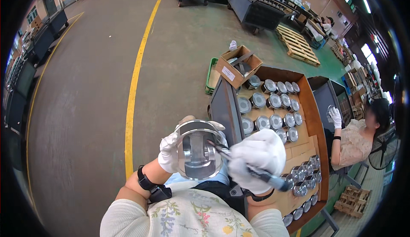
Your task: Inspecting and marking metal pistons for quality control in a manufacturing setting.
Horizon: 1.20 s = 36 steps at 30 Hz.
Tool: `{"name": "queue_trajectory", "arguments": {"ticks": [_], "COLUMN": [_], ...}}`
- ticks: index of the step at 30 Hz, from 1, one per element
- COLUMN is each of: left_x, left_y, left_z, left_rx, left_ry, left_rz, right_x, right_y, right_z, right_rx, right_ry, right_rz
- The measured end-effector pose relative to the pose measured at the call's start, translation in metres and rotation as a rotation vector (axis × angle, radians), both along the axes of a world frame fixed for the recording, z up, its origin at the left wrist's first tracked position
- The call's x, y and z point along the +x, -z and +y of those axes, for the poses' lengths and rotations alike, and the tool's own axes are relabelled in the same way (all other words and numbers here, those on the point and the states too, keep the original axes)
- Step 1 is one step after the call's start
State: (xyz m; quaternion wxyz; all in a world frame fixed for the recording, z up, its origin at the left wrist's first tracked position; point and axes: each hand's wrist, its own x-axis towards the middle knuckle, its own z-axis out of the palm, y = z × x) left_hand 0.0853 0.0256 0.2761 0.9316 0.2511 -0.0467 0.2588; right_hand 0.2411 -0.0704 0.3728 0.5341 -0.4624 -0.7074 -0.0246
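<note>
My gloved left hand (168,152) grips a shiny metal engine piston (192,160) by its side, in front of my body. The piston's hollow inside faces me, and most of the left fingers are hidden behind it. In my gloved right hand (259,156) is a dark marker pen (265,176), held like a writing tool. Its tip end reaches over the piston's inside; whether it touches the metal I cannot tell. Right of my hands, several more pistons (257,100) stand in rows on brown board in a shallow bin (315,109).
A cardboard box (232,74) sits on the bin's far left corner, beside a green crate (211,83). At the right, a co-worker (352,145) in white gloves sits near a fan (384,151). Farther off are loaded carts (252,10) and a wooden pallet (297,45).
</note>
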Motion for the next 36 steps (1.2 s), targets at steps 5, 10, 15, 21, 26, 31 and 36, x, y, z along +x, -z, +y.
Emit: {"name": "queue_trajectory", "arguments": {"ticks": [5,10,15,21,26,31,36], "left_x": [0.002,0.0,0.0,0.004,0.004,0.028,0.068], "left_y": [0.0,-0.003,-0.005,-0.007,-0.002,0.021,0.016], "left_z": [-0.004,-0.002,-0.003,-0.006,-0.004,-0.009,-0.035], "left_rx": [-0.02,0.104,0.091,0.126,0.154,0.123,0.026], "left_ry": [-0.113,-0.058,-0.044,-0.082,-0.004,-0.24,-0.07], "left_rz": [0.1,0.262,0.271,0.296,0.209,0.328,0.357], "right_x": [-0.014,-0.006,-0.006,-0.006,0.019,0.015,0.005], "right_y": [-0.006,0.004,0.005,0.006,0.003,0.03,0.079], "right_z": [0.006,0.01,0.011,0.011,-0.012,-0.042,-0.073], "right_rx": [-0.008,-0.071,-0.084,-0.053,-0.052,-0.136,-0.293], "right_ry": [0.156,0.081,0.068,0.034,-0.135,0.035,0.286], "right_rz": [-0.209,-0.348,-0.325,-0.171,-0.081,-0.366,-0.174]}}
